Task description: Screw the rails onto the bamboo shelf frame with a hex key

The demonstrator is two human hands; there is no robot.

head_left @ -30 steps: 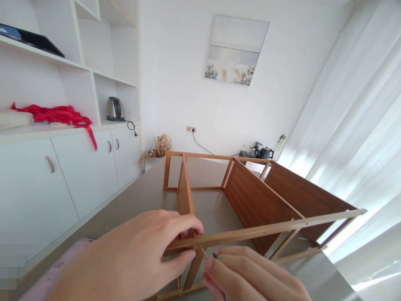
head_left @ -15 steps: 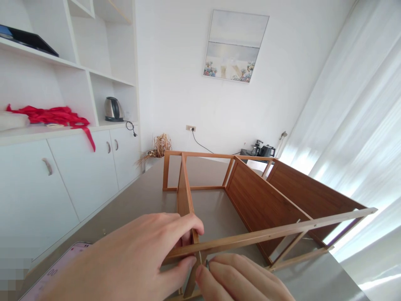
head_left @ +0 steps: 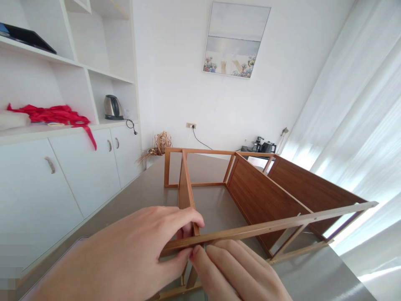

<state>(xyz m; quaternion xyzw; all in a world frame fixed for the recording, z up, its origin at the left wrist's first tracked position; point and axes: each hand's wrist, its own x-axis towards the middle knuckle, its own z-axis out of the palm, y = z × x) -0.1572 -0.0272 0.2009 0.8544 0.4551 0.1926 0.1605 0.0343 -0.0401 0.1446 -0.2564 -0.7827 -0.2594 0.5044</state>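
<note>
A brown wooden shelf rack [head_left: 266, 228] lies on its side on a grey table [head_left: 213, 209], with its panels standing upright. My left hand [head_left: 134, 251] grips the near corner where the end panel [head_left: 184, 184] meets the long front rail, thumb below and fingers over the panel edge. Just right of that thumb, my right hand [head_left: 238, 267] is closed in a pinch against the underside of the rail. A sliver of something thin shows between its fingers, too covered to name. The fingertips of both hands almost touch.
A thin flat device [head_left: 53, 267] lies partly under my left forearm. White cabinets [head_left: 81, 175] with a kettle [head_left: 113, 108] and red ribbon [head_left: 53, 113] line the left. Dried plants [head_left: 161, 144] stand behind the table; a curtain [head_left: 351, 125] hangs at right.
My right hand has moved up and slightly left, against the rail. The thin pale piece and metal bit seen earlier at its fingertips are now mostly covered. My left hand keeps its grip.
</note>
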